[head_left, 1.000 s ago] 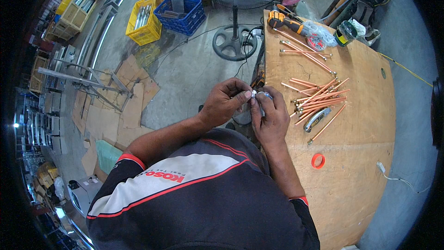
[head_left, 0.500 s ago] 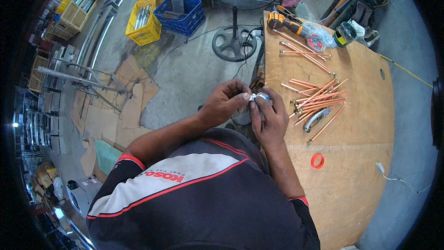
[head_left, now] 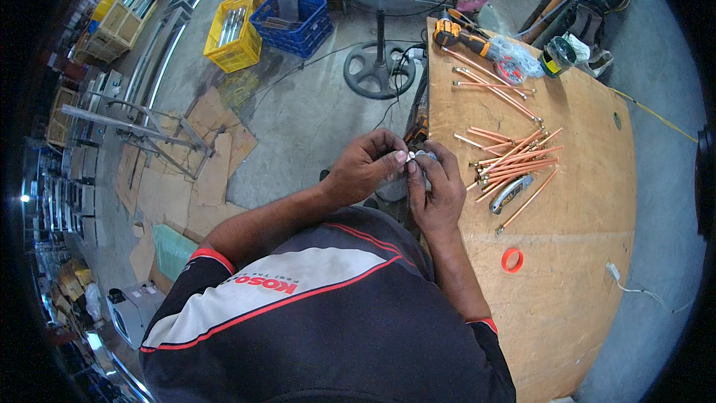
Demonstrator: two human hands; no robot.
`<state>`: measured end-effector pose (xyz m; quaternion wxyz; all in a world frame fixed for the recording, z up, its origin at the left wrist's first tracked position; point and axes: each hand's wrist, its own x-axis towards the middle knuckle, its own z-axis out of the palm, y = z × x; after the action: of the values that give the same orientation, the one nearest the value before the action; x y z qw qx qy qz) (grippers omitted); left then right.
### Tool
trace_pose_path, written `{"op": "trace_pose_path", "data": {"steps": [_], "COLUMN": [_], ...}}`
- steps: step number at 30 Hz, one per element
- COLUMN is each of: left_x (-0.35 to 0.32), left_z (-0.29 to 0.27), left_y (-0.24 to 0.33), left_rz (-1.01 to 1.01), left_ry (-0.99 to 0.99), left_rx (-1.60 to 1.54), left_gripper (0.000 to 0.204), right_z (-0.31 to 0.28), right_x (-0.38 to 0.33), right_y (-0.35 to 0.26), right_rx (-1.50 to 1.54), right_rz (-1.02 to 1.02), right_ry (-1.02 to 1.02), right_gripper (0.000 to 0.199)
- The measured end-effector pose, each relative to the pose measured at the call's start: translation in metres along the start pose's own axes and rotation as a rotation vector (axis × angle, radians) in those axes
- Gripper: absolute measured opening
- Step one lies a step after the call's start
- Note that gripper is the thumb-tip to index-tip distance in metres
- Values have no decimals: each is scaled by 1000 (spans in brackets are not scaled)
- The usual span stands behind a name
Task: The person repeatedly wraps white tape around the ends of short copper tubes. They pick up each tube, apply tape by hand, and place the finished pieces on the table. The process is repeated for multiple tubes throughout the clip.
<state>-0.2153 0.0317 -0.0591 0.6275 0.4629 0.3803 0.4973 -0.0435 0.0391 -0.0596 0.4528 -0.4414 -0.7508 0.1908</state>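
Just off the table's left edge, my hands meet fingertip to fingertip. My right hand [head_left: 437, 195] is closed around what looks like a small roll of white thread tape [head_left: 426, 155] with a bluish side, mostly covered by the fingers. Thumb and forefinger of my left hand [head_left: 364, 170] pinch a white bit at it; its exact shape is too small to tell. To the right of my right hand lies a pile of thin copper tubes [head_left: 514, 158] with brass-coloured end fittings. A grey utility knife [head_left: 511, 194] rests against the pile.
On the wooden table [head_left: 552, 291] lie an orange-red ring [head_left: 512, 260], more copper tubes [head_left: 496, 88], a yellow-black power tool [head_left: 459, 37], a plastic bag [head_left: 516, 58] and a dark jar [head_left: 556, 57]. A fan base [head_left: 379, 75], crates [head_left: 292, 28] and cardboard [head_left: 168, 198] occupy the floor.
My fingers have shifted slightly around the small roll, and less of its blue side shows. The tubes and tools lie as before.
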Motion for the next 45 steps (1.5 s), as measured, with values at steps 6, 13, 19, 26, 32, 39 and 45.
{"op": "trace_pose_path", "data": {"steps": [6, 13, 19, 26, 32, 39, 45], "left_x": [-1, -1, -1, -5, -4, 0, 1], "left_z": [0, -2, -2, 1, 7, 2, 1], "left_y": [0, 7, 3, 15, 14, 16, 14], "left_rz": [-98, -197, -173, 338, 423, 682, 725], "left_ry": [14, 12, 18, -15, 21, -81, -71], "left_rx": [-108, -163, -172, 688, 556, 840, 867], "left_gripper": [14, 21, 26, 41, 40, 39, 37], "right_z": [4, 5, 1, -5, -8, -15, -17], "right_x": [-1, 1, 3, 8, 12, 16, 20], "right_y": [6, 2, 1, 1, -2, -7, -9], "right_rx": [129, 238, 308, 294, 303, 285, 297], "right_rz": [8, 2, 34, 23, 53, 104, 111], "right_ry": [-31, -73, -65, -48, -82, -158, -162], "right_gripper": [17, 20, 18, 16, 16, 18, 18]}}
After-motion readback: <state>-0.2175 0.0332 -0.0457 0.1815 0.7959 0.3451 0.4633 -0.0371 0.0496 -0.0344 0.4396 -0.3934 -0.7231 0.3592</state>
